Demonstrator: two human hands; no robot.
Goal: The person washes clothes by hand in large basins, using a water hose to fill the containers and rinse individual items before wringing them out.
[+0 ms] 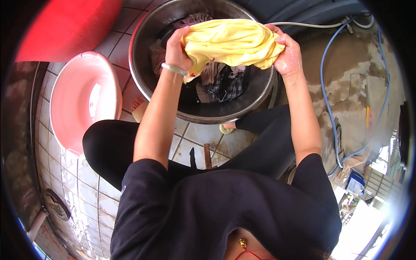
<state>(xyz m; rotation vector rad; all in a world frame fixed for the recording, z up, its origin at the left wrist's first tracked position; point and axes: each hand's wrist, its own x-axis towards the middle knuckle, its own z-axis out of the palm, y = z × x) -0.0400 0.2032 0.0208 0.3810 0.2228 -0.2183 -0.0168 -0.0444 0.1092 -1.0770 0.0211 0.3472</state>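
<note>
A bunched yellow garment (230,40) with small red spots near its lower edge is stretched sideways between my two hands. My left hand (178,50), with a pale bangle (175,69) at the wrist, grips its left end. At the other end, my right hand (287,53) holds the gathered cloth and looks wet. Both hands are above a large metal basin (227,117). Inside the basin lie a black-and-white plaid cloth (227,85), a mauve-grey cloth (195,19) and other dark pieces, partly hidden by the yellow garment.
To the left, a pink plastic basin (73,97) stands on the tiled floor (86,182). A large red object (71,26) fills the upper left. On the right, a blue hose (328,97) loops along the stained wall (351,78). My knees flank the metal basin's near side.
</note>
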